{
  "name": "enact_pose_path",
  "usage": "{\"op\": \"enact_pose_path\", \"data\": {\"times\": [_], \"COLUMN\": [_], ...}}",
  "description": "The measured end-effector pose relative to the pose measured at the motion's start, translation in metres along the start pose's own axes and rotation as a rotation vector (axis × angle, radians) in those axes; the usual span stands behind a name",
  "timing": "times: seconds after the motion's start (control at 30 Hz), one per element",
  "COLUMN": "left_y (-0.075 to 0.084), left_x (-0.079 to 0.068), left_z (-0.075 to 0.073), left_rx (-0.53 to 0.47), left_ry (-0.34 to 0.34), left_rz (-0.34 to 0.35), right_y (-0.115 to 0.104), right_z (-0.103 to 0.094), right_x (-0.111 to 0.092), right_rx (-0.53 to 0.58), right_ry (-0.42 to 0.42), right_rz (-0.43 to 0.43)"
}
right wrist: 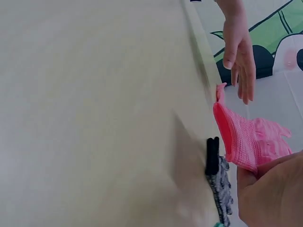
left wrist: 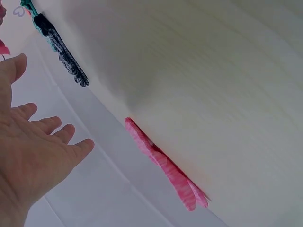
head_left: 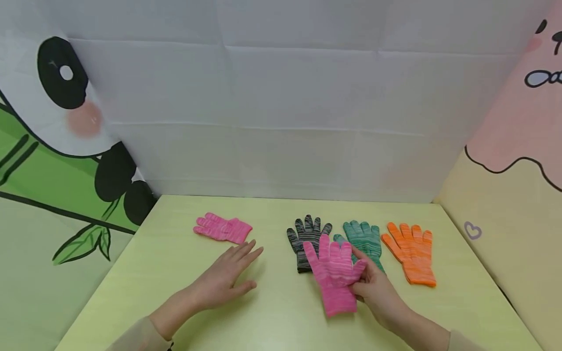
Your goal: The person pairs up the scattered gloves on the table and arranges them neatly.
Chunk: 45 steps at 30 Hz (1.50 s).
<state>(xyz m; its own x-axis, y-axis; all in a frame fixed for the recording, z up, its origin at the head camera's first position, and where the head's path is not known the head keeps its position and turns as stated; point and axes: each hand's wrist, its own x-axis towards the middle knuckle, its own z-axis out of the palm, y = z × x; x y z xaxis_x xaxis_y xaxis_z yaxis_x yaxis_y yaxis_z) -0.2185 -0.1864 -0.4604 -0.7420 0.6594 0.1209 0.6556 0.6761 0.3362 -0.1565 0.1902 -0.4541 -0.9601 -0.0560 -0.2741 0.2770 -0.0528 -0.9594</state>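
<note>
My right hand (head_left: 378,291) pinches a pink knitted glove (head_left: 337,278) by its side, thumb in front, and holds it up above the table with its fingers pointing away. In the right wrist view the cuff opening of this pink glove (right wrist: 241,135) faces the camera. My left hand (head_left: 226,277) hovers over the table with its fingers spread, holding nothing. Just beyond it a second pink glove (head_left: 224,228) lies flat, apart from the fingertips; the left wrist view also shows this glove (left wrist: 165,165) lying beside the hand.
Behind the held glove lie a black-and-grey glove (head_left: 303,234) and a green glove (head_left: 363,239), both partly covered from view. An orange glove (head_left: 412,256) lies farther right. The pale yellow table (head_left: 272,321) ends at a white back wall (head_left: 281,161), with painted panels on both sides.
</note>
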Motion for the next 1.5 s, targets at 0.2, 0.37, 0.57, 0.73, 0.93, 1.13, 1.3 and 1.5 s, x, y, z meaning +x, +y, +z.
{"op": "enact_pose_path", "data": {"times": [0.2, 0.37, 0.57, 0.73, 0.93, 1.13, 1.3, 1.5], "left_y": [0.0, 0.002, 0.004, 0.004, 0.003, 0.007, 0.011, 0.013], "left_x": [0.001, 0.001, 0.002, 0.003, 0.002, 0.005, 0.008, 0.006], "left_z": [0.007, 0.01, 0.012, 0.014, 0.016, 0.018, 0.021, 0.023], "left_rx": [0.004, 0.007, 0.008, 0.007, 0.015, 0.041, 0.082, 0.102], "left_ry": [-0.015, -0.029, -0.05, -0.051, -0.053, -0.038, -0.058, -0.062], "left_rz": [0.01, 0.015, 0.015, 0.02, 0.027, 0.059, 0.087, 0.082], "right_y": [0.033, 0.045, 0.044, 0.037, 0.03, 0.039, 0.052, 0.052], "right_z": [-0.008, -0.012, -0.014, -0.029, -0.041, -0.025, -0.021, -0.031], "right_x": [-0.014, -0.02, -0.027, -0.033, -0.04, -0.04, -0.039, -0.04], "right_rx": [-0.024, -0.06, -0.087, -0.291, -1.027, -1.327, -1.508, -1.543], "right_ry": [0.022, 0.03, -0.02, -0.123, 0.021, -0.107, -0.211, -0.263], "right_rz": [0.111, 0.183, 0.272, 0.248, -0.132, -0.263, -0.304, -0.338]}}
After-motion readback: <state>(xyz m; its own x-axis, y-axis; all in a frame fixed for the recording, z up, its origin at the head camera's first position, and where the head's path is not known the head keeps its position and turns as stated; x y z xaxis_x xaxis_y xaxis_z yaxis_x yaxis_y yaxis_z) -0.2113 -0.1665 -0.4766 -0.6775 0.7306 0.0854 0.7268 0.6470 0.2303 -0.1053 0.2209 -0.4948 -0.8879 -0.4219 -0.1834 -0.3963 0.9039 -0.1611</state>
